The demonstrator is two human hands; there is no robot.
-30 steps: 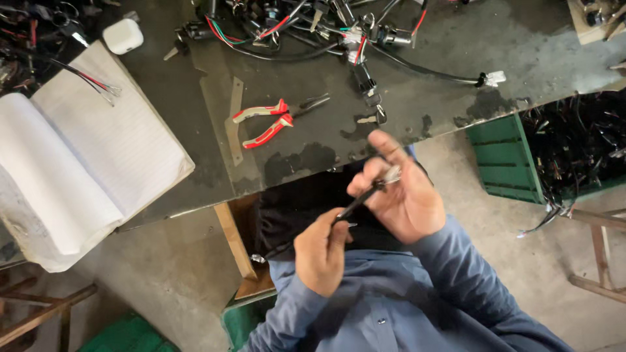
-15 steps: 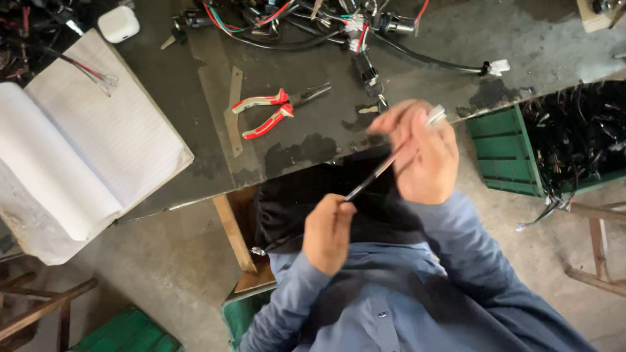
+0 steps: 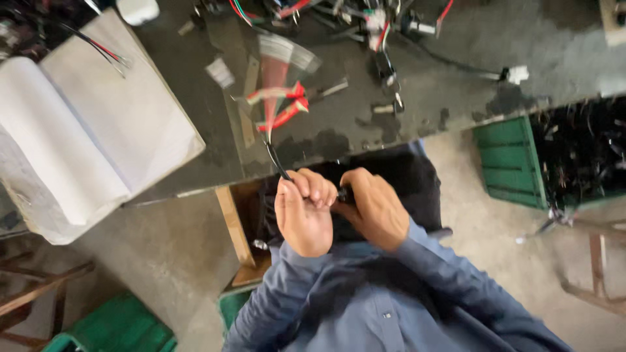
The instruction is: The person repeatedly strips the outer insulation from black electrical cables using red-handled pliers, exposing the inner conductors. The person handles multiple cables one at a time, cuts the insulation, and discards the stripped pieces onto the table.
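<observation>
Both fists, left hand (image 3: 303, 215) and right hand (image 3: 372, 208), pinch the black cable (image 3: 277, 160) (its far end blurred); hold it steady, I'd judge.

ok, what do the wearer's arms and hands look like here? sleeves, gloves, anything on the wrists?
Both hands are bare: left hand, right hand, no gloves. No watch, rings or bands show. Both arms wear long blue shirt sleeves reaching the wrists, plain fabric with no markings, matching the blue shirt front below.

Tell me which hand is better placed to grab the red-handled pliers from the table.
Left, probably. The left hand sits just below the red-handled pliers, though it grips the black cable. The right hand lies farther right, pinching the cable's lower end.
</observation>
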